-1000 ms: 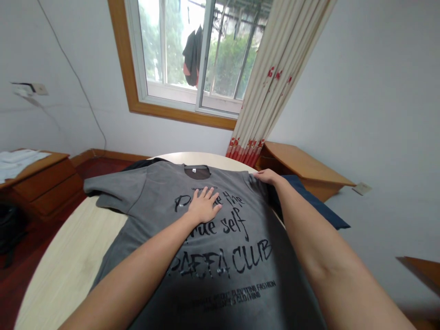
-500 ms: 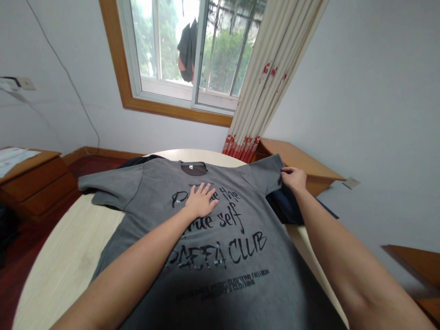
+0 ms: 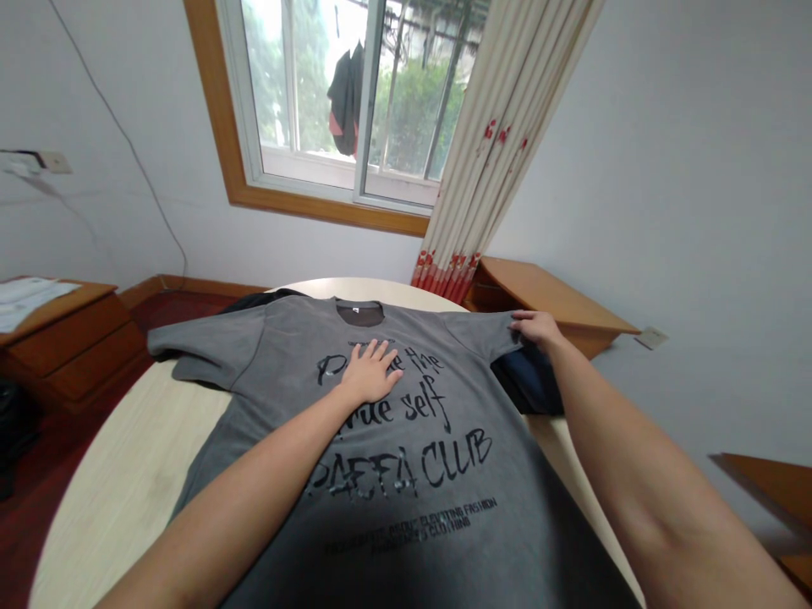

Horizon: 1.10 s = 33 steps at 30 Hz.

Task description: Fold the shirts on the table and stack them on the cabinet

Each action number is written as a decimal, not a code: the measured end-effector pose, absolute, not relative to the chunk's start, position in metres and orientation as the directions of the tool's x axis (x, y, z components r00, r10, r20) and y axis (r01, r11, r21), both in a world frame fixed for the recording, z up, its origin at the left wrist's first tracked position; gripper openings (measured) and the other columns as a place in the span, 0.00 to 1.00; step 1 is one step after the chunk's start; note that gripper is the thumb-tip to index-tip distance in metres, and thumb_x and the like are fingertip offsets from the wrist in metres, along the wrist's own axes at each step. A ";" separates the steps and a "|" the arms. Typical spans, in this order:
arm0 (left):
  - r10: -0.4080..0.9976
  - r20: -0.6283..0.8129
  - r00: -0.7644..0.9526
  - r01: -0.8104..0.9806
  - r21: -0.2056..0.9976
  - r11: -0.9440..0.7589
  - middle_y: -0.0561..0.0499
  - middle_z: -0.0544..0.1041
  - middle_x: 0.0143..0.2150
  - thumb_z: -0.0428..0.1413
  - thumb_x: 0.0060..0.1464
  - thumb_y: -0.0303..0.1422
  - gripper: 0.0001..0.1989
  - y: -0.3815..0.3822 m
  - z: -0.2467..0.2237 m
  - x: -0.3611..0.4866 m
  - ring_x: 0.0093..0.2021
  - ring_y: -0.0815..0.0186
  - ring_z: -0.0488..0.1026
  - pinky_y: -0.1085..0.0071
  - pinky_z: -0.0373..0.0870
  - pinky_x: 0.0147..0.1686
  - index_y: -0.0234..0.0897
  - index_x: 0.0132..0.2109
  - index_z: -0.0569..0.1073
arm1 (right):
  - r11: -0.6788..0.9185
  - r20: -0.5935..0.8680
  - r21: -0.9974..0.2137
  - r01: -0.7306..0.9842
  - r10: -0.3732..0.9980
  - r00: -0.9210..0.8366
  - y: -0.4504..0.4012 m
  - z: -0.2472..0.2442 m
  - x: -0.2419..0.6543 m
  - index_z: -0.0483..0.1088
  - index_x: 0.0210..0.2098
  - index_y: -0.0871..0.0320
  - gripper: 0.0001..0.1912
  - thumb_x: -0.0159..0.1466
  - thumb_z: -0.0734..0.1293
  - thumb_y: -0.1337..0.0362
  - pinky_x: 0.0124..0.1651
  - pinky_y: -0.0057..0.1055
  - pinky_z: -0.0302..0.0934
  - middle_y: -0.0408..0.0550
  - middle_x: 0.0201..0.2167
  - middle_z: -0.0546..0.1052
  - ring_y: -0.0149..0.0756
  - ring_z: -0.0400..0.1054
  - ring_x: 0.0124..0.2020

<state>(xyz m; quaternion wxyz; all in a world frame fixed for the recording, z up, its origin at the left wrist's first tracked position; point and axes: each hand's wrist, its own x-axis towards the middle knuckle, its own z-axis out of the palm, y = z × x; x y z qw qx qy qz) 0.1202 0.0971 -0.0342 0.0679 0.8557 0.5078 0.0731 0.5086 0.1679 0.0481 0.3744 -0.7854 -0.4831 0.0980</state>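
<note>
A grey T-shirt (image 3: 406, 457) with black lettering lies spread face up, its collar toward the window. My left hand (image 3: 370, 372) rests flat on the chest print with the fingers spread. At the end of the sleeve on the right, my right hand (image 3: 536, 327) pinches the cuff between thumb and fingers. The sleeve on the left (image 3: 209, 342) lies stretched out over the table's edge. Dark blue cloth (image 3: 533, 378) shows beneath the pinched sleeve, partly covered by it.
The shirt lies on a round pale wooden table (image 3: 120, 474). Behind it are a window (image 3: 342, 101) and a patterned curtain (image 3: 501, 144). A wooden cabinet (image 3: 558, 296) stands at the right back. At the left is a drawer unit (image 3: 82, 338) with papers on top.
My right hand has moved slightly left and lowered the sleeve, which now lies flatter. My left hand has stayed in place on the chest.
</note>
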 end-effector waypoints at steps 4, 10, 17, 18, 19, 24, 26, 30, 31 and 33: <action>0.878 0.062 0.474 0.857 0.198 -0.476 0.44 0.50 0.75 0.38 0.67 0.51 0.33 0.097 -0.034 0.120 0.75 0.50 0.44 0.43 0.42 0.69 0.41 0.71 0.58 | 0.055 0.504 -0.368 0.928 0.851 0.149 0.158 0.065 0.477 0.76 0.53 0.66 0.25 0.56 0.67 0.71 0.64 0.45 0.60 0.61 0.57 0.74 0.50 0.68 0.60; 0.876 0.061 0.478 0.854 0.203 -0.480 0.45 0.50 0.75 0.37 0.67 0.51 0.33 0.098 -0.034 0.120 0.75 0.51 0.44 0.43 0.42 0.69 0.41 0.71 0.58 | 0.463 0.333 -0.044 0.885 0.843 -0.424 0.102 0.050 0.393 0.65 0.65 0.54 0.36 0.57 0.65 0.73 0.66 0.43 0.59 0.48 0.71 0.59 0.47 0.59 0.67; 0.875 0.079 0.478 0.854 0.190 -0.484 0.44 0.52 0.75 0.38 0.67 0.51 0.33 0.098 -0.036 0.120 0.75 0.50 0.45 0.43 0.43 0.68 0.40 0.71 0.59 | 0.520 0.101 -0.078 0.851 0.853 -0.512 0.064 0.005 0.367 0.68 0.63 0.53 0.34 0.57 0.62 0.76 0.65 0.45 0.58 0.52 0.70 0.59 0.46 0.64 0.64; 0.875 0.078 0.477 0.855 0.190 -0.483 0.44 0.52 0.75 0.38 0.67 0.51 0.32 0.097 -0.036 0.120 0.75 0.50 0.45 0.43 0.44 0.68 0.41 0.71 0.59 | 0.521 0.118 -0.097 0.848 0.852 -0.510 0.064 0.005 0.368 0.69 0.62 0.53 0.33 0.58 0.61 0.76 0.64 0.44 0.59 0.53 0.69 0.61 0.45 0.65 0.63; 0.876 0.076 0.477 0.855 0.191 -0.482 0.44 0.52 0.75 0.38 0.67 0.51 0.32 0.098 -0.036 0.120 0.75 0.50 0.45 0.43 0.44 0.68 0.42 0.71 0.59 | 0.522 0.147 -0.114 0.845 0.850 -0.505 0.065 0.007 0.370 0.70 0.62 0.53 0.33 0.58 0.60 0.76 0.64 0.44 0.60 0.54 0.68 0.63 0.45 0.65 0.62; 0.875 0.076 0.478 0.852 0.200 -0.483 0.44 0.51 0.75 0.38 0.67 0.51 0.32 0.098 -0.036 0.120 0.75 0.50 0.45 0.42 0.43 0.69 0.41 0.71 0.59 | 0.465 0.455 -0.204 0.862 0.824 -0.337 0.077 0.024 0.378 0.69 0.61 0.58 0.30 0.59 0.58 0.75 0.62 0.41 0.60 0.55 0.58 0.70 0.42 0.67 0.58; 0.875 0.081 0.477 0.852 0.202 -0.483 0.44 0.52 0.75 0.39 0.67 0.51 0.32 0.098 -0.036 0.119 0.74 0.50 0.46 0.43 0.43 0.69 0.42 0.71 0.60 | 0.410 0.525 -0.249 0.877 0.818 -0.233 0.082 0.028 0.380 0.67 0.61 0.60 0.29 0.60 0.59 0.74 0.60 0.40 0.62 0.56 0.56 0.72 0.42 0.69 0.52; 0.865 0.126 0.487 0.839 0.210 -0.503 0.45 0.55 0.74 0.41 0.66 0.49 0.31 0.098 -0.036 0.119 0.74 0.48 0.48 0.42 0.46 0.68 0.41 0.70 0.61 | 0.344 0.254 -0.224 0.912 0.924 -0.286 0.082 0.025 0.373 0.68 0.60 0.61 0.28 0.60 0.65 0.69 0.54 0.39 0.64 0.55 0.48 0.77 0.43 0.72 0.45; 0.861 0.133 0.491 0.834 0.213 -0.508 0.45 0.55 0.74 0.42 0.66 0.49 0.31 0.098 -0.036 0.119 0.74 0.48 0.49 0.42 0.46 0.68 0.42 0.70 0.61 | 0.343 0.189 -0.168 0.924 0.931 -0.312 0.081 0.023 0.369 0.69 0.59 0.60 0.27 0.59 0.66 0.69 0.54 0.39 0.63 0.55 0.48 0.77 0.45 0.72 0.47; 0.856 0.141 0.497 0.829 0.214 -0.516 0.45 0.56 0.74 0.42 0.66 0.48 0.30 0.098 -0.037 0.119 0.73 0.49 0.49 0.41 0.46 0.68 0.42 0.69 0.62 | 0.337 0.160 -0.046 0.940 0.932 -0.326 0.078 0.019 0.356 0.70 0.58 0.57 0.26 0.59 0.68 0.68 0.57 0.42 0.61 0.57 0.51 0.77 0.51 0.69 0.53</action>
